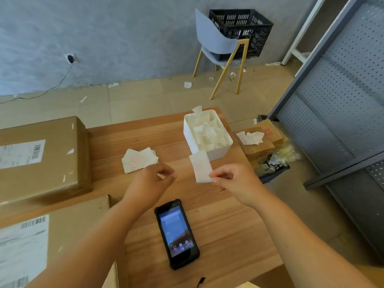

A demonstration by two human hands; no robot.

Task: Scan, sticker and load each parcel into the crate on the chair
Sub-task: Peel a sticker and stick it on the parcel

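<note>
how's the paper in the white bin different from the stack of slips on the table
The paper in the white bin is a loose, crumpled jumble with no print showing; the stack of slips lies flat and fanned, with red marks on top. The bin paper sits inside walls, one piece poking above the rim; the stack rests bare on the table, near the left hand. Both are small pale paper pieces, like the slip in the right hand.

I see a matt wood-grain tabletop [218, 225], dull brown cardboard parcels [41, 159], a glossy black-cased glass-screened handheld scanner [176, 233], and a black perforated plastic crate [241, 30].
</note>
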